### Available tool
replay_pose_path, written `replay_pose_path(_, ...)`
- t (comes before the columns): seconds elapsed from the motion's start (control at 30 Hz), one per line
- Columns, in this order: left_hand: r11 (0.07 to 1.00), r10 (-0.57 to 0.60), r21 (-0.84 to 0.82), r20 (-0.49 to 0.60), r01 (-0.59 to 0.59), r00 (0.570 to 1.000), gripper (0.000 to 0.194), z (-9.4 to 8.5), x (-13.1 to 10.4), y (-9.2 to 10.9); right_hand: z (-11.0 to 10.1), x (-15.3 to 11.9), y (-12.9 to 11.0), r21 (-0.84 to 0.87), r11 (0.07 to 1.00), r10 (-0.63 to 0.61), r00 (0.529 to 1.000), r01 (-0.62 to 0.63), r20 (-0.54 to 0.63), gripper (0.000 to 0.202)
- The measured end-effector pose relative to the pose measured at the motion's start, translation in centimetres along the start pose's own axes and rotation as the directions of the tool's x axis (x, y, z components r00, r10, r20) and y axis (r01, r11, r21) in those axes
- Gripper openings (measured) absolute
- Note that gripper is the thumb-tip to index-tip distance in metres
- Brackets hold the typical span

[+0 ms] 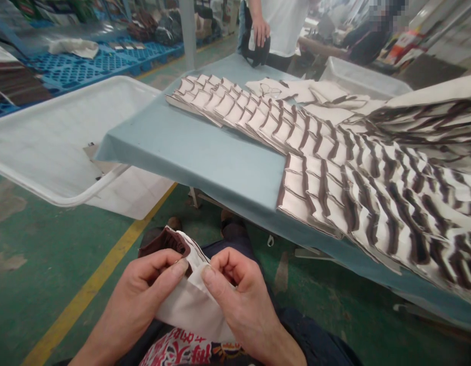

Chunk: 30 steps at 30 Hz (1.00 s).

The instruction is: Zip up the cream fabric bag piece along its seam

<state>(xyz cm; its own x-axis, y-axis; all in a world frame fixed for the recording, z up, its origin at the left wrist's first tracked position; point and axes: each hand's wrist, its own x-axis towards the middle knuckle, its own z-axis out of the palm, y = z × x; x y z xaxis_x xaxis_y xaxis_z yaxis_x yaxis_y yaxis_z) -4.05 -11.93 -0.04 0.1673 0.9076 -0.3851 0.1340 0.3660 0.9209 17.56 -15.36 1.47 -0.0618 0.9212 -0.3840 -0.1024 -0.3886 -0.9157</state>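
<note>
A white and dark brown fabric piece (193, 302) is held over my lap, below the table's front edge. My left hand (149, 290) pinches its upper edge, thumb against fingers, beside the brown part. Close by on the right, my right hand (239, 292) pinches a white fold of the same piece between thumb and curled fingers. The fingertips of both hands are a short way apart. The lower part of the fabric hangs in front of a printed apron with red characters.
On the blue-covered table (205, 157) lie long overlapping rows of white and brown pieces (315, 188). A large white tub (67, 188) stands at the left. A person's hand (261, 31) rests on a dark object at the far end. Blue pallets (71, 71) are behind.
</note>
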Motion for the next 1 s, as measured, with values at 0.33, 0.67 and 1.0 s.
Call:
replay_pose_path(0.33, 0.996, -0.024, -0.082, 0.050, 0.028, 0.998, 0.072, -0.9, 0.4, -1.8, 1.5, 0.4, -1.1, -0.071, 0.992, -0.109, 0.992, 0.104, -0.065, 0.038)
replay_pose_path(0.67, 0.997, -0.002, -0.071, 0.111, 0.010, 0.994, 0.080, -0.5, 0.3, -0.9, 2.3, 1.1, -0.9, -0.146, 0.966, -0.232, 0.966, 0.215, -0.111, 0.026)
replay_pose_path(1.0, 0.995, -0.027, -0.095, 0.076, 0.034, 0.997, 0.075, -0.3, -0.2, -0.9, 2.2, 1.4, -1.6, -0.138, 0.983, -0.136, 0.983, 0.119, -0.123, 0.035)
